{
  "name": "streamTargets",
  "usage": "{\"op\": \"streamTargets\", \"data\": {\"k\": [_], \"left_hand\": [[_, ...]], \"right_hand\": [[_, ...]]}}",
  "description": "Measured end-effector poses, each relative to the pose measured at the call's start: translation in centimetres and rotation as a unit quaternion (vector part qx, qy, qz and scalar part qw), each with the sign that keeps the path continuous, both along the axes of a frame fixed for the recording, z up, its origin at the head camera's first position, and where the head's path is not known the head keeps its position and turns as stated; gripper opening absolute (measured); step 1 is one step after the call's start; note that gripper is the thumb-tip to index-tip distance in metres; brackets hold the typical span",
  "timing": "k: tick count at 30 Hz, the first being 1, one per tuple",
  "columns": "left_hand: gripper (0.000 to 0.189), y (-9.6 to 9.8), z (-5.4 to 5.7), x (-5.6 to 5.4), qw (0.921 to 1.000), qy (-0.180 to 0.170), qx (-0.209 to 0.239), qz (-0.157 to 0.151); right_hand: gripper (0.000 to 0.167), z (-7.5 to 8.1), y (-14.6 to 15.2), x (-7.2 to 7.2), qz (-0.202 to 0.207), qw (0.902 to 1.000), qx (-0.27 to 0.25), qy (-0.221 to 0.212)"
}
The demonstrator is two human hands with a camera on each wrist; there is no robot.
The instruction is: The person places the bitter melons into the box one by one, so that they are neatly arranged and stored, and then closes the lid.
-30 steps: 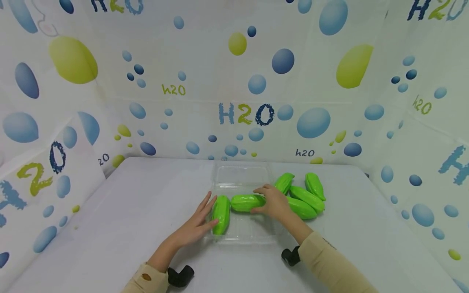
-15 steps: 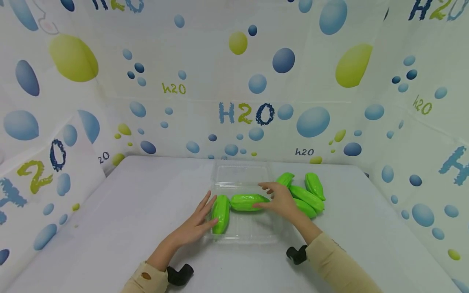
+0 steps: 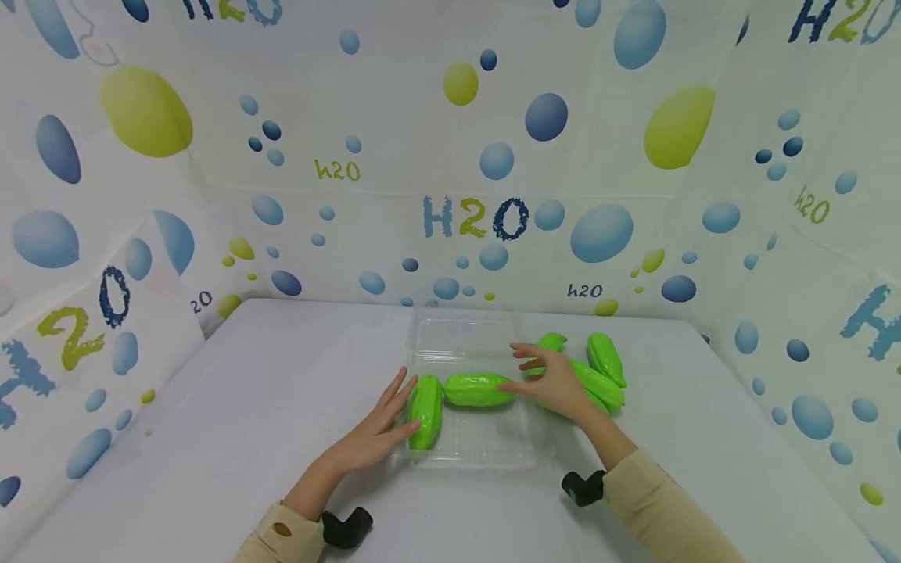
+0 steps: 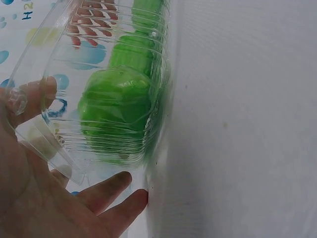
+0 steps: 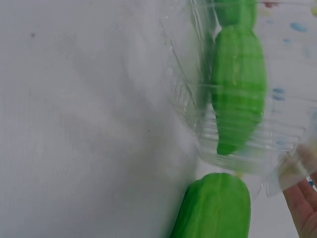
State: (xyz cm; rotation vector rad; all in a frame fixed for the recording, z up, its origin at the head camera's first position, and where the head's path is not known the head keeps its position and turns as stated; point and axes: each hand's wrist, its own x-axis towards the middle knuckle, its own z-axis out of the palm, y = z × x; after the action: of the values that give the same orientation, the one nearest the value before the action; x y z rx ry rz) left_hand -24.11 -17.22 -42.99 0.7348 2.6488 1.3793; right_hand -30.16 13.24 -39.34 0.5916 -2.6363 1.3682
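Observation:
A clear plastic clamshell box [image 3: 479, 447] lies with its lid [image 3: 464, 335] folded back, away from the person. Inside, one glossy green ridged vegetable [image 3: 425, 414] lies lengthwise along the left wall; another green vegetable [image 3: 473, 389] lies crosswise near the back. The left hand [image 3: 367, 439] is at the box's left side, fingers spread and straight, thumb reaching over the rim. In the left wrist view the box wall [image 4: 64, 129] passes between thumb and fingers. The right hand [image 3: 559, 383] hovers at the box's right edge, fingers parted and holding nothing, thumb tip overlapping the crosswise vegetable's end.
Several more green vegetables [image 3: 604, 360] lie on the white table [image 3: 267, 407] right of the box, partly hidden by the right hand. Black devices [image 3: 346, 528] sit at both wrists. A curtain [image 3: 394, 102] printed with drops and lettering encloses the table.
The right hand has let go of the crosswise vegetable and drawn back to the right, toward the loose ones. The left hand stays at the box's left side.

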Motion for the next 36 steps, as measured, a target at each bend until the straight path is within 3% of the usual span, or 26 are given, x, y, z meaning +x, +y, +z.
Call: {"op": "streamTargets", "data": {"k": [17, 24, 36], "left_hand": [[0.07, -0.2, -0.1, 0.0, 0.9999, -0.012, -0.005, 0.003], [0.069, -0.3, -0.1, 0.0, 0.9999, -0.008, -0.012, 0.002], [0.07, -0.3, -0.2, -0.1, 0.9999, -0.006, -0.014, -0.002]], "right_hand": [[0.065, 0.1, 2.6, 0.6, 0.003, 0.9989, -0.034, 0.032], [0.063, 0.1, 4.2, 0.9, -0.008, 0.9994, -0.009, 0.034], [0.061, -0.2, 6.8, 1.5, -0.026, 0.999, -0.009, 0.034]]}}
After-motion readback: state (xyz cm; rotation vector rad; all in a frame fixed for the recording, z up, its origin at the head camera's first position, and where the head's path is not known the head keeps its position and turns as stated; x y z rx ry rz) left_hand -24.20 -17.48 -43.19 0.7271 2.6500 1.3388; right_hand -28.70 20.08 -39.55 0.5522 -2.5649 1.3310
